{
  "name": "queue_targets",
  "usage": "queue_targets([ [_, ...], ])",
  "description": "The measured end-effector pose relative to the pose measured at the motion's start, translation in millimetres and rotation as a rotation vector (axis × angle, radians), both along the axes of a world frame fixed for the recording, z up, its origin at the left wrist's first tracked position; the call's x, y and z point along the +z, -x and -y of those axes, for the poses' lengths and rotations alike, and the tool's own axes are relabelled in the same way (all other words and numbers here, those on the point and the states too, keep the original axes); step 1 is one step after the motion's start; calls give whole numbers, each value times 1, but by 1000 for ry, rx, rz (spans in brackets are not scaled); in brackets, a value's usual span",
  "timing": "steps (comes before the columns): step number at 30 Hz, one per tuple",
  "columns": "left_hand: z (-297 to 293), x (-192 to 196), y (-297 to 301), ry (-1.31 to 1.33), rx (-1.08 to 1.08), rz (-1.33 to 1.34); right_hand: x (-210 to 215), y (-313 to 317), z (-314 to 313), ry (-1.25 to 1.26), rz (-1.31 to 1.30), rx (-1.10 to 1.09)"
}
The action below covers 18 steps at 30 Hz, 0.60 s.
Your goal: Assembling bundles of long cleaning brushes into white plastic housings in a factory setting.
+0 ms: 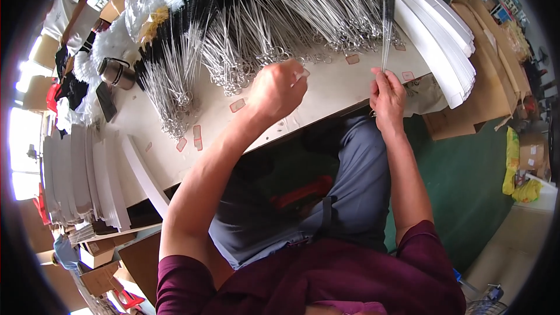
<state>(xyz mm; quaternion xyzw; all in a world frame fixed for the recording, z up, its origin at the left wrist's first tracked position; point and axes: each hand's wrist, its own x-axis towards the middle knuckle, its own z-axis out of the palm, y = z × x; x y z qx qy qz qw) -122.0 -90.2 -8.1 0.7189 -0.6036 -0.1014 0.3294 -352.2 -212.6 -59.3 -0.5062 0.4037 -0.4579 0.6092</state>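
My right hand pinches the wire ends of a few thin brushes, which stand away from me with dark bristles at the far end. My left hand is closed in a loose fist above the table, close to the looped ends of the wire brushes. Something small and pale shows at its fingertips, too small to name. Large bundles of wire-handled brushes lie across the table: a left bundle, a middle bundle and a right bundle, their loops toward me.
White folded card strips lie at the table's right end, beside an open cardboard box. More white strips stand at the left. A metal flask and a dark phone rest near the left bundle. Small red-edged labels dot the table.
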Motion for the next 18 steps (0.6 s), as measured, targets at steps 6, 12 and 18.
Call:
queue_targets([
  [6, 66, 4, 22, -175, 6, 405, -4, -3, 1, -5, -8, 18],
  [12, 90, -10, 35, -308, 29, 483, -7, -2, 5, -5, 37, 52],
  [18, 83, -18, 32, -243, -138, 731, -10, 0, 7, -26, 88, 66],
])
